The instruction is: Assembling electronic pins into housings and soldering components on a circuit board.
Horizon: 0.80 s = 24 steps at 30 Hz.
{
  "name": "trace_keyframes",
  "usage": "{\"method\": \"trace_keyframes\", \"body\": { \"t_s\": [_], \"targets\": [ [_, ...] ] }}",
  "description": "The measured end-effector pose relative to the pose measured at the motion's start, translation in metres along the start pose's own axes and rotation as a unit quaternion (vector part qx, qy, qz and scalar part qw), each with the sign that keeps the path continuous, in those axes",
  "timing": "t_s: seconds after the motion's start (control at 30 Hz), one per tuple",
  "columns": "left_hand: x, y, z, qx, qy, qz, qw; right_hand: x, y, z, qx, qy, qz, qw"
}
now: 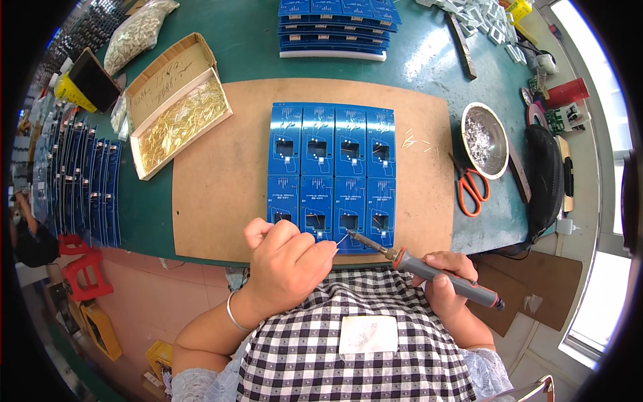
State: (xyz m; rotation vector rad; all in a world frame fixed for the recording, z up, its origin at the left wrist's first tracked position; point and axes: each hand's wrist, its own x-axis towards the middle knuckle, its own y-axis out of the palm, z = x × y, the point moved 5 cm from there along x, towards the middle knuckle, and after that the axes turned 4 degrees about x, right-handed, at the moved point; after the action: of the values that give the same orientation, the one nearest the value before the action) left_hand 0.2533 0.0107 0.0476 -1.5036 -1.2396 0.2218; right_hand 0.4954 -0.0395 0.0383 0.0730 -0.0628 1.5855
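Observation:
A blue circuit board panel (pixel 333 175), split into several units with square cut-outs, lies on a brown board. My right hand (pixel 447 278) grips a grey and orange soldering iron (pixel 445 276); its tip rests at the panel's near edge. Close to that tip, my left hand (pixel 289 261) pinches a thin, light-coloured wire or pin (pixel 343 239) between its fingertips. Whether the wire touches the iron's tip is too small to tell. The left hand covers the panel's near left corner.
An open cardboard box (pixel 181 110) of thin gold pins stands left. On the right are orange-handled scissors (pixel 471 191) and a metal bowl (pixel 485 141) of scraps. Stacked blue panels (pixel 335 30) lie at the back; more panels (pixel 84 181) stand in a row far left.

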Motion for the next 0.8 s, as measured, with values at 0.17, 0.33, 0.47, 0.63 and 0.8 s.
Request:
{"method": "trace_keyframes", "body": {
  "t_s": [0.17,0.33,0.47,0.63,0.8],
  "targets": [
    [0.000,0.001,0.000,0.010,0.000,0.002,1.000,0.000,0.001,-0.002,0.003,-0.004,0.004,1.000],
    [0.002,0.002,0.001,0.008,-0.003,0.002,1.000,0.001,0.001,-0.003,0.002,-0.015,-0.002,1.000],
    [0.003,0.003,0.001,0.011,-0.008,0.001,1.000,0.004,0.001,-0.003,0.003,-0.008,0.001,1.000],
    [0.006,0.002,0.002,0.019,-0.016,0.000,1.000,0.013,0.004,-0.001,-0.021,-0.018,0.038,0.999],
    [0.009,-0.003,0.006,0.037,-0.021,-0.015,0.999,0.013,0.002,0.002,-0.018,-0.041,0.017,0.999]
  ]
}}
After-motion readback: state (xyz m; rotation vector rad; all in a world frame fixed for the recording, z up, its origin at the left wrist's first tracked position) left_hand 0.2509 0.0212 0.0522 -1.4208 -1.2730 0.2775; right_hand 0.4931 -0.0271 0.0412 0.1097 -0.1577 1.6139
